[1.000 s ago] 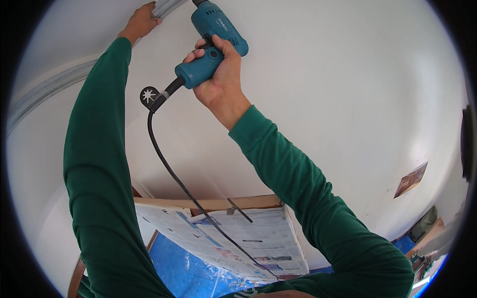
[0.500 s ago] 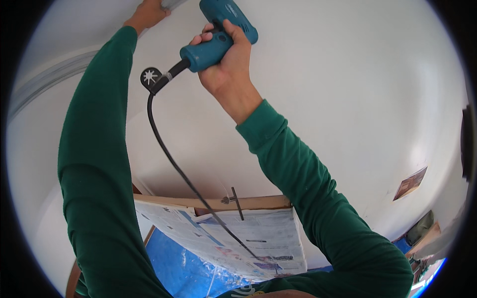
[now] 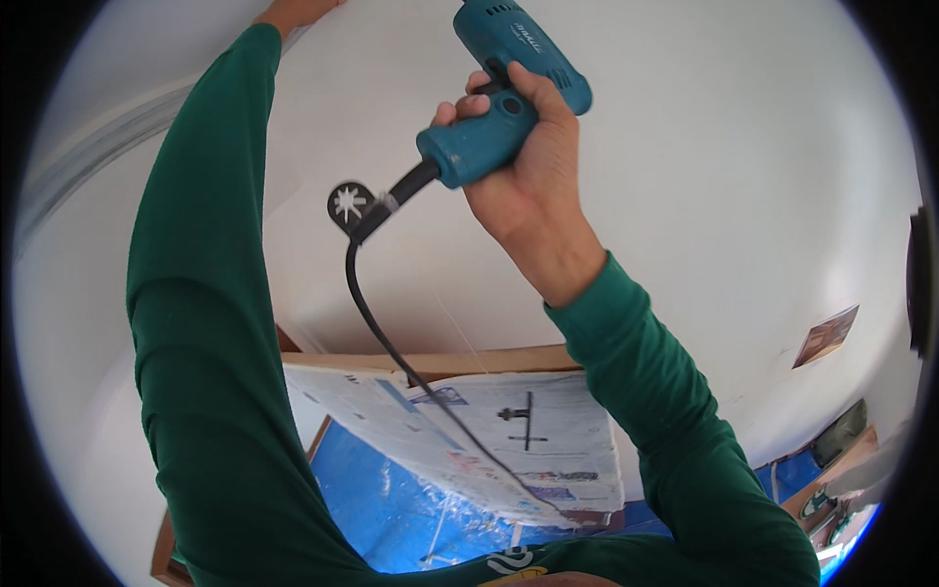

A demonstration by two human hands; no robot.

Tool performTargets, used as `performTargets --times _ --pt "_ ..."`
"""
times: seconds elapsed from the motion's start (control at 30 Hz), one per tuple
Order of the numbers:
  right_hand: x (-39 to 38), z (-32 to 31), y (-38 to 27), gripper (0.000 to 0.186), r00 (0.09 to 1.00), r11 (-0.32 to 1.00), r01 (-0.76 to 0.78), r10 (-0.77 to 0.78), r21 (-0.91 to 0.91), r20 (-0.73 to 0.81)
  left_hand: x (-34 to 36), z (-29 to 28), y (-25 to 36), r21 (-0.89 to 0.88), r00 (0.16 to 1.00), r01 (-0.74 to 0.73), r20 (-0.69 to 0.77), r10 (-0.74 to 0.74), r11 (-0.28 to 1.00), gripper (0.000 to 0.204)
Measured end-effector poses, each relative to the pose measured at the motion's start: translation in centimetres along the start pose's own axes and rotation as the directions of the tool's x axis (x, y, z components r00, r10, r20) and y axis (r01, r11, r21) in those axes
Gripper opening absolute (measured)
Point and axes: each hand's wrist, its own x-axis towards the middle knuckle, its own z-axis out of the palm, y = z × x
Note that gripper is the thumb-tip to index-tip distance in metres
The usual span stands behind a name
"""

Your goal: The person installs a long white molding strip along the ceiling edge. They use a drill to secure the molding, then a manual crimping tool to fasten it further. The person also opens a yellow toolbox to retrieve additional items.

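Note:
My right hand (image 3: 533,171) is closed round the handle of a teal power drill (image 3: 518,49), whose front end runs out past the top edge. A black cord (image 3: 377,333) trails down from the handle, with a dark round tag (image 3: 350,203) strapped near its upper end. Below hangs a T-shaped chuck key (image 3: 528,416), a thin string showing above it. My left hand (image 3: 296,10) is raised to the upper left, by the grey strip where wall and ceiling meet. Its fingers are mostly cut off by the top edge.
Beneath me stands a newspaper-covered board top (image 3: 469,440) with a wooden edge. Blue plastic sheeting (image 3: 381,499) covers the floor. A white wall (image 3: 704,196) bears a small picture (image 3: 827,336) at right; a grey strip (image 3: 108,147) runs along the left. Someone's shoes (image 3: 817,504) show lower right.
The drill and my right hand have shifted right and slightly down. My left hand has risen further out of view. The chuck key has swung to the right and lower.

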Motion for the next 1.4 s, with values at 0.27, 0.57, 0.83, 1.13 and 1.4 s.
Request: performTargets --times 0.27,0.57,0.83,1.13,1.4 --pt "-6.7 -0.9 7.6 0.031 0.97 0.978 -0.16 0.181 0.13 -0.165 -0.2 -2.2 0.8 0.008 0.996 0.026 0.087 -0.026 1.0 0.087" --pt "-2.3 -3.3 17.7 0.024 0.885 0.868 -0.342 0.426 0.36 -0.188 0.5 -5.3 3.2 0.188 0.96 0.075 0.251 -0.122 0.979 0.094" --pt "4.2 -1.5 22.6 0.025 0.914 0.832 -0.342 0.402 0.437 -0.049 0.0 -8.7 5.1 0.16 0.944 -0.04 0.329 -0.016 0.986 0.086" --pt "5.2 -1.4 24.7 0.02 0.89 0.78 -0.391 0.456 0.489 -0.015 -0.8 -9.3 5.7 0.138 0.918 -0.061 0.397 0.002 0.989 0.076" --pt "5.4 -1.7 25.2 0.021 0.893 0.77 -0.385 0.45 0.509 -0.005 -1.5 -8.7 6.5 0.154 0.914 -0.062 0.407 -0.006 0.986 0.077"
